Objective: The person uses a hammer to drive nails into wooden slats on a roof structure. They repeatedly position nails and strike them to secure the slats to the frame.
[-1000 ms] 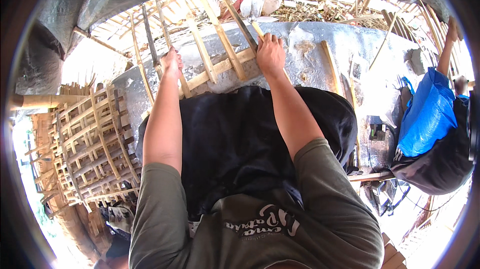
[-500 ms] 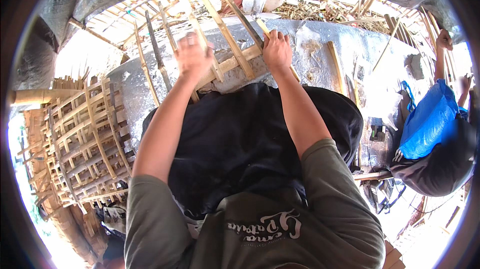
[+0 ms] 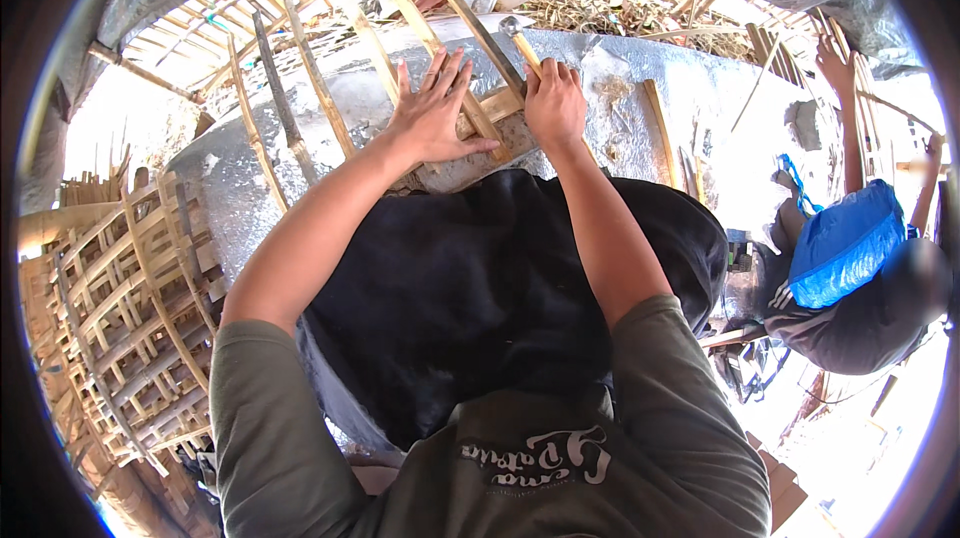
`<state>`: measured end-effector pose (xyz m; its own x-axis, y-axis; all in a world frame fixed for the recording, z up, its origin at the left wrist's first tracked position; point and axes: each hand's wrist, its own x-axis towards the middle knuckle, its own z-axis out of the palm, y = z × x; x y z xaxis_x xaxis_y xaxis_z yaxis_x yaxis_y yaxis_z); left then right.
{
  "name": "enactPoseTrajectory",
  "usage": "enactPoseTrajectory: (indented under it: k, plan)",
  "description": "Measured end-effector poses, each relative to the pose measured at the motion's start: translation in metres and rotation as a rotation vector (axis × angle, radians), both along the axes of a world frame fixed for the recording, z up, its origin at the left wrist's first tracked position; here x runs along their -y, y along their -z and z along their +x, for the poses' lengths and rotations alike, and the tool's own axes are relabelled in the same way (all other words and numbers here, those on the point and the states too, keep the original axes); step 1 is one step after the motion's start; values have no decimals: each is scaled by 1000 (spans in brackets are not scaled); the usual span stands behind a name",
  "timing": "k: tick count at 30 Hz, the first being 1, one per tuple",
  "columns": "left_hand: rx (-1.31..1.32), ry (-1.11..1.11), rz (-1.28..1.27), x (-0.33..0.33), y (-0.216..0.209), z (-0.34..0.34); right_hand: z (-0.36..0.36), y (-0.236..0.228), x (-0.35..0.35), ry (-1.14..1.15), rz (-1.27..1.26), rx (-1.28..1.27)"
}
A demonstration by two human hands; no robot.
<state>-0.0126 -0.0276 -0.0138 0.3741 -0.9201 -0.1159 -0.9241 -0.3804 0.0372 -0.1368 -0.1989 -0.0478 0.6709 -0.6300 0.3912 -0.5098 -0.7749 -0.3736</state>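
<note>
My left hand (image 3: 437,113) lies spread on the bamboo frame, fingers apart, over a pale bamboo slat (image 3: 488,133). The slat's lower end rests on a bamboo crosspiece (image 3: 503,103) just beyond my knees. My right hand (image 3: 556,103) is wrapped around the wooden handle of a hammer (image 3: 525,50), whose metal head points away from me. Right beside the hammer, a darker slat (image 3: 470,23) slants down to the crosspiece. More bamboo strips (image 3: 320,83) fan out to the left of my left hand, their lower ends toward me.
A silvery sheet (image 3: 620,53) covers the surface ahead. At the left stands a stack of woven bamboo lattices (image 3: 130,308). On the right, another person sits beside a blue bag (image 3: 850,243), a hand raised at some sticks. Plant scraps (image 3: 630,16) lie at the back.
My left hand has shifted right and settled spread over the pale slat. The bamboo strips appear farther left in view. My right hand keeps the hammer. The other person's hand has moved left.
</note>
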Motion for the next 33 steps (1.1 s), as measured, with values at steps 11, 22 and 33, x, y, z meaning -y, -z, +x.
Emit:
enactPoseTrajectory:
  k: [11,22,33]
  plan:
    - [6,-117,-119,5,7,-15,5,4,2,-1,-78,-19]
    - [57,-122,-95,-1,-5,-18,3,3,1,-1,-69,9]
    - [59,-154,-54,-1,-1,-20,1,-2,-1,12,-21,10]
